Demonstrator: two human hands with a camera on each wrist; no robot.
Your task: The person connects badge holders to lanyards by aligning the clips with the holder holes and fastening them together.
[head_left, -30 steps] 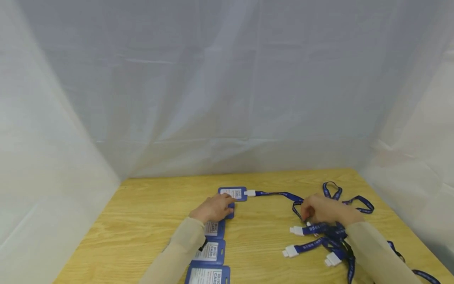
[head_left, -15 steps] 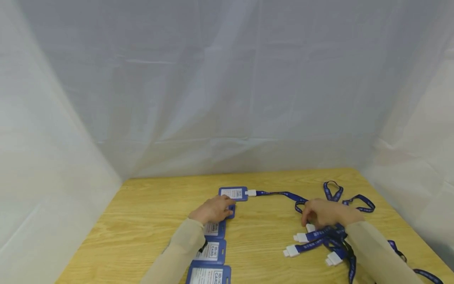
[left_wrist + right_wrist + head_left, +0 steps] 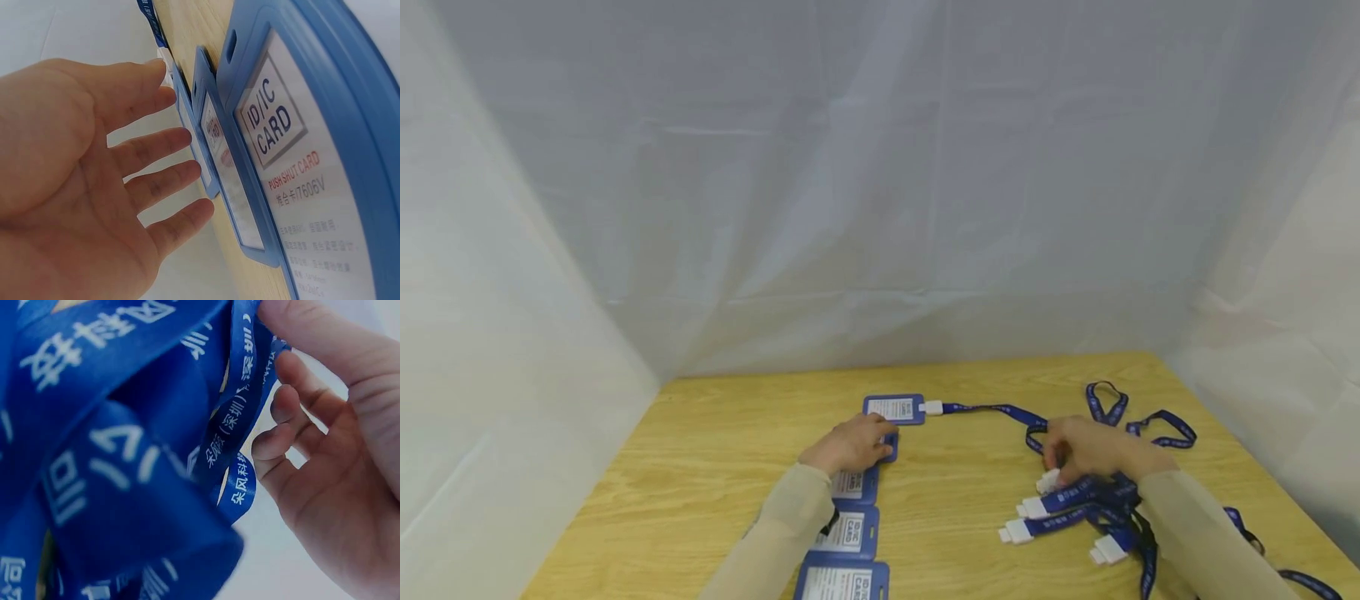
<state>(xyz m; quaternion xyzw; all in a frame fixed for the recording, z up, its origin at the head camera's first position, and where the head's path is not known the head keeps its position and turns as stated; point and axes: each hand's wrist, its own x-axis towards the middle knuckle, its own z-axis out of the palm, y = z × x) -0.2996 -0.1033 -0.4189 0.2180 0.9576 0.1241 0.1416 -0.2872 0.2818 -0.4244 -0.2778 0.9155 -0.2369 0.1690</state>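
Note:
My left hand (image 3: 852,442) reaches over a column of blue ID card holders, its fingers extended across the second holder (image 3: 889,450) from the back. In the left wrist view the palm faces the holders, with the fingertips right at their edges. At the far end, a holder (image 3: 893,409) is joined by a white clip (image 3: 933,407) to a blue printed lanyard (image 3: 1007,411). My right hand (image 3: 1090,447) pinches another lanyard (image 3: 228,434) near its white clip (image 3: 1047,481), above a tangle of lanyards. Its thumb and curled fingers lie beside the straps in the right wrist view.
More lanyards with white clips (image 3: 1017,531) point left from the pile. Strap loops (image 3: 1163,429) spread toward the table's right edge. Several card holders (image 3: 842,532) line up toward the front, partly under the left forearm. Pale sheeting (image 3: 880,208) encloses the wooden table (image 3: 722,433).
The white clip at my right fingertips has come into fuller view and now points left. A neighbouring clip in the pile has shifted toward the front. My left hand stays in place.

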